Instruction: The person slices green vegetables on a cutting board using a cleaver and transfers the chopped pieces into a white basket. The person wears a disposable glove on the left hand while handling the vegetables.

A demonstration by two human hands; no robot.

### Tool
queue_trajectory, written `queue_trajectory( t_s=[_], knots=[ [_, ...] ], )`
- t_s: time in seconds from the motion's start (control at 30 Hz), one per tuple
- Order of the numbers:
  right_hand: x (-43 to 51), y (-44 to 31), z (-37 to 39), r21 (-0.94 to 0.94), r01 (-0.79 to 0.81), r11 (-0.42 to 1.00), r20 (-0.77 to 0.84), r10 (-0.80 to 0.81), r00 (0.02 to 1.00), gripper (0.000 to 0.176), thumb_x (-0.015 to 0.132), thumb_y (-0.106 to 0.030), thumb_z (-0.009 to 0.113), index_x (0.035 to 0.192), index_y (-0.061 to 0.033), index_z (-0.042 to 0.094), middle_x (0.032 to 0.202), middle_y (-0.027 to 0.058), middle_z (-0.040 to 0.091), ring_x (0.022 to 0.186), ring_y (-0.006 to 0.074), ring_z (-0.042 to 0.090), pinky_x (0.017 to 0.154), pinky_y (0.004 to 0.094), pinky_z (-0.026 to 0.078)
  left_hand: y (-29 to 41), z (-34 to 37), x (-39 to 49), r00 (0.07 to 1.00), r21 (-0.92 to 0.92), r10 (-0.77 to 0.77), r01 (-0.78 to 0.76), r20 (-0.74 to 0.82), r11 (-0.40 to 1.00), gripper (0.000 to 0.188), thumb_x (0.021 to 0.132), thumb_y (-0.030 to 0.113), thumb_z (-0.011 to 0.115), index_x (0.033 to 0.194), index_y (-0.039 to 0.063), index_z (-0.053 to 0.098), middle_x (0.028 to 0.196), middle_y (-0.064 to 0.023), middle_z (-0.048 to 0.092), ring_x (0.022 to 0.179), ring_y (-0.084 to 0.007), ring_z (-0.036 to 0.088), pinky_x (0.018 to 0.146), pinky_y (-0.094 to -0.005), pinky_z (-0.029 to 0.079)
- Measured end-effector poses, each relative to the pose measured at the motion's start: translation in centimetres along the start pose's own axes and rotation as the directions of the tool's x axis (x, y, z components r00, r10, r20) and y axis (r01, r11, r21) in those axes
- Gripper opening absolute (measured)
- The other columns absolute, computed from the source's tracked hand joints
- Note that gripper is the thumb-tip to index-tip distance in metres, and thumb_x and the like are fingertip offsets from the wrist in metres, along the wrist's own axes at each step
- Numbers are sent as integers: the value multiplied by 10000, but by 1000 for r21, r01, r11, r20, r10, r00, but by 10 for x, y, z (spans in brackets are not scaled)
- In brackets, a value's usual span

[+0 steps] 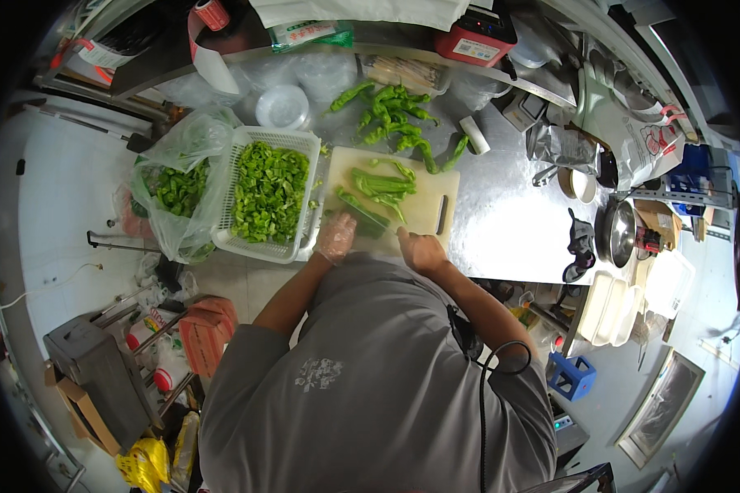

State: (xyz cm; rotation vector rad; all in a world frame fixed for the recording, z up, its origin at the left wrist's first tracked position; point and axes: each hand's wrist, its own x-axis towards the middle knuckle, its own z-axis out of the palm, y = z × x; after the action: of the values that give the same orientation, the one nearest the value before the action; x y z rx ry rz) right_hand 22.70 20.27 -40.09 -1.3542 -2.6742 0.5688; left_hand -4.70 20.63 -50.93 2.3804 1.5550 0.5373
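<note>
My right hand [422, 251] grips the handle of a kitchen knife [366, 212]. Its blade slants across the front left of a cream cutting board [428, 185]. Beside the blade's far end is my left hand [336, 237], in a clear plastic glove, at the board's left edge. Green shows by its fingertips and under the blade; whether the fingers hold a piece is unclear. Long split green peppers [383, 185] lie on the board beyond the knife. Left of the board, chopped greens [270, 191] fill a white plastic basket [254, 248].
Whole green peppers [385, 114] are heaped behind the board. A clear plastic bag [188, 148] of greens leans against the basket's left side. Plastic bowls [282, 108] stand at the back under a steel shelf. A white roll [475, 135] lies right of the peppers.
</note>
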Motion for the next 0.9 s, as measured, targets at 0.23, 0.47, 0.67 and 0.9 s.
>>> queue_trajectory(
  t_s=[0.23, 0.47, 0.67, 0.9],
  knots=[
    [9, 11, 15, -33, 13, 999, 150, -8, 989, 379, 948, -155, 536, 1271, 38, 491, 777, 159, 681, 642, 335, 669, 558, 456, 517, -12, 8, 1, 996, -29, 57, -55, 70, 998, 115, 885, 147, 609, 920, 53, 666, 994, -154, 649, 972, -380, 620, 912, -498, 516],
    [29, 13, 38, 85, -77, 993, 168, 62, 984, 386, 991, -221, 511, 1314, -14, 472, 773, 173, 697, 653, 362, 679, 576, 497, 519, -9, -11, 9, 979, -71, 84, -72, 186, 995, 245, 868, 187, 664, 1049, 21, 657, 1111, -171, 619, 1079, -372, 586, 972, -494, 486],
    [17, 15, -1, 190, -153, 970, 82, 139, 987, 254, 1021, -261, 520, 1196, -78, 505, 713, 192, 664, 656, 428, 654, 591, 544, 503, -3, -46, 23, 942, -6, 138, -144, 307, 990, 512, 795, 279, 768, 1206, 14, 615, 1268, -168, 583, 1219, -362, 541, 1056, -473, 455],
    [-34, 17, -39, 351, -421, 836, 32, 439, 898, 218, 1029, -284, 525, 1043, -66, 515, 754, 264, 651, 743, 499, 635, 671, 588, 495, -4, -59, 58, 925, 42, 242, -265, 293, 963, 654, 745, 351, 829, 1280, 56, 596, 1290, -161, 578, 1269, -365, 513, 1169, -550, 324]
  ],
)
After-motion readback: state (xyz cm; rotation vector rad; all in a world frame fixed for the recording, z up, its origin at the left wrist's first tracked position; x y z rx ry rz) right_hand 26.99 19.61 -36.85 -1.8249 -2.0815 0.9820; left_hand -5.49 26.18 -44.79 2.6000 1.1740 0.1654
